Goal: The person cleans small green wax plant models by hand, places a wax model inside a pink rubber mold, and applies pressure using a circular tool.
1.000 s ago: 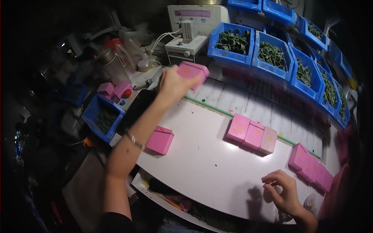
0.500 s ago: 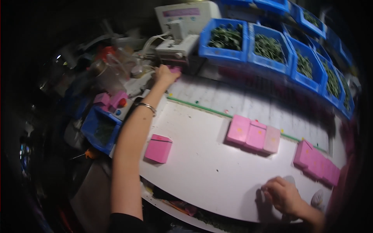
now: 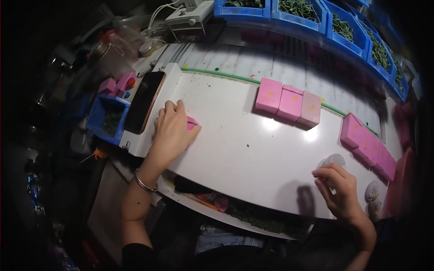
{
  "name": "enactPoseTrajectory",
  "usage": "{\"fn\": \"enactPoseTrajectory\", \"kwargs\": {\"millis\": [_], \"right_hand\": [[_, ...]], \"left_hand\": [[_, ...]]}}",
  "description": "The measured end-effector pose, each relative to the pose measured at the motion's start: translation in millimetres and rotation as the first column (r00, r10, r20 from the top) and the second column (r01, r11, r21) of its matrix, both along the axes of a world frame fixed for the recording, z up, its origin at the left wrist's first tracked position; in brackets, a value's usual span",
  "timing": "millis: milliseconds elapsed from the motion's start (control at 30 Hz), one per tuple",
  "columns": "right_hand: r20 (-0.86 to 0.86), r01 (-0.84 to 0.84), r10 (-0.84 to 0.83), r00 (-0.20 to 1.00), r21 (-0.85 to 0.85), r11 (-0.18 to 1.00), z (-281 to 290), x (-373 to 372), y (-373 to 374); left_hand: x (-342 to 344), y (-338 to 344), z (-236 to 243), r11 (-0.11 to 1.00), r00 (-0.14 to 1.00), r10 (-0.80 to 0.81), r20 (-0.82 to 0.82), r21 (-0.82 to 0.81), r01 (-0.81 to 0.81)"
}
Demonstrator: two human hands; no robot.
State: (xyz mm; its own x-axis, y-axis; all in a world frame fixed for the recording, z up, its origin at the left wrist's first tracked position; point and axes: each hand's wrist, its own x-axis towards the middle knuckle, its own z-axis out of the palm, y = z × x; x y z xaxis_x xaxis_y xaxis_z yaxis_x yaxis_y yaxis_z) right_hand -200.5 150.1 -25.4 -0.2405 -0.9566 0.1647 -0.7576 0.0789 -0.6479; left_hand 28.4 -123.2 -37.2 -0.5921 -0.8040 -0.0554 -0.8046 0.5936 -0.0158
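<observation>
**Left hand covers a pink box at the board's left edge**

Far left: small blue bin (image 3: 105, 118) off the board, dark phone (image 3: 143, 102) lying on the white tray (image 3: 168, 79) beside it. Left hand (image 3: 170, 132) lies palm down on a pink box (image 3: 191, 123) at the left end of the white work board (image 3: 235, 144); fingers flat and spread over the box, more a press than a full grip, only 1 corner of the box shows. A bangle (image 3: 143, 183) sits on that wrist.

Middle: row of 3 pink boxes (image 3: 289, 103), touching side by side, near the board's far edge. Blue bins of green parts (image 3: 296, 10) line the back.

Right: second row of pink boxes (image 3: 368, 143), count unclear at the rim. Right hand (image 3: 339, 189) hovers at the board's near edge, fingers curled loosely, close to a small pale round piece (image 3: 333, 160); cannot tell whether it pinches anything.

Step, as I judge it: picking or placing the single box on the left. Next move needs a proper close of the fingers round the box sides before lifting.
</observation>
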Motion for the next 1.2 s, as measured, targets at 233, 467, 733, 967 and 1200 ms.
{"fn": "enactPoseTrajectory", "kwargs": {"millis": [233,467,733,967,1200], "right_hand": [[0.062,-0.087,0.1,0.993,-0.185,0.979,-16,51,-31],[-0.098,0.033,-0.082,0.992,-0.424,0.905,-24,62,-64],[-0.412,-0.053,-0.103,0.905,-0.35,0.935,-19,48,-47],[-0.234,0.026,-0.105,0.967,-0.317,0.948,-18,37,-44],[0.807,0.094,-0.124,0.577,0.085,0.992,3,21,-31]], "left_hand": [[4,44,-26,0.988,0.876,0.04,-0.481,0.149,0.037],[-40,121,-14,0.93,0.586,-0.009,-0.81,0.209,0.303],[-53,137,-18,0.922,0.542,-0.039,-0.84,0.179,0.343],[-57,140,-20,0.901,0.567,-0.049,-0.822,0.208,0.38],[-49,132,-30,0.598,0.487,0.099,-0.868,0.443,0.668]]}}
